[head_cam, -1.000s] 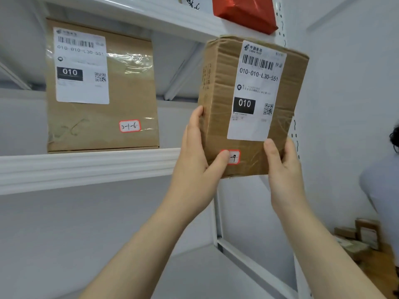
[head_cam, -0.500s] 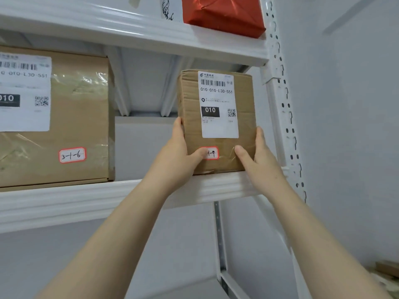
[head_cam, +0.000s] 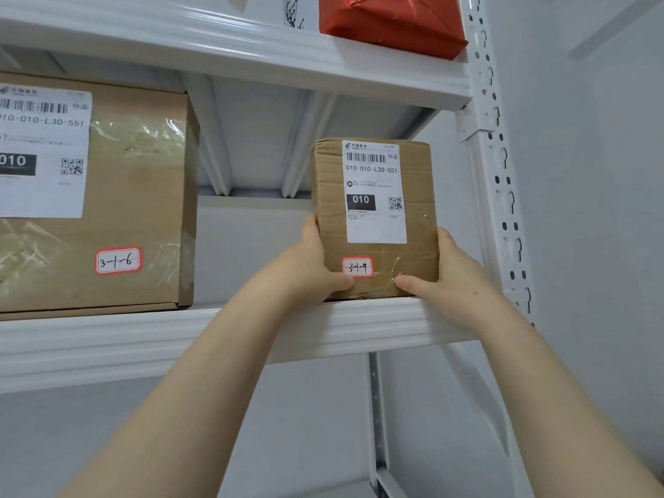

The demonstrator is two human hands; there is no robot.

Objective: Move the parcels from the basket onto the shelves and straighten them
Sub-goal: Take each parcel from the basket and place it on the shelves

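Note:
A small brown cardboard parcel [head_cam: 416,224] with a white shipping label and a red-edged tag stands upright at the right end of the middle white shelf [head_cam: 179,339]. My left hand [head_cam: 312,267] grips its lower left edge, thumb across the front. My right hand [head_cam: 442,271] grips its lower right edge the same way. A larger brown parcel [head_cam: 140,210] tagged 3-1-6 stands on the same shelf to the left, with a gap between the two. The basket is out of view.
A red wrapped parcel [head_cam: 391,23] lies on the upper shelf [head_cam: 251,55], next to a white item with a black drawing. The perforated white upright [head_cam: 503,181] stands just right of the small parcel. A grey wall is on the right.
Both hands carried the small parcel from mid-air in front of the rack onto the middle shelf and set it upright. Since half a second ago it has hardly moved.

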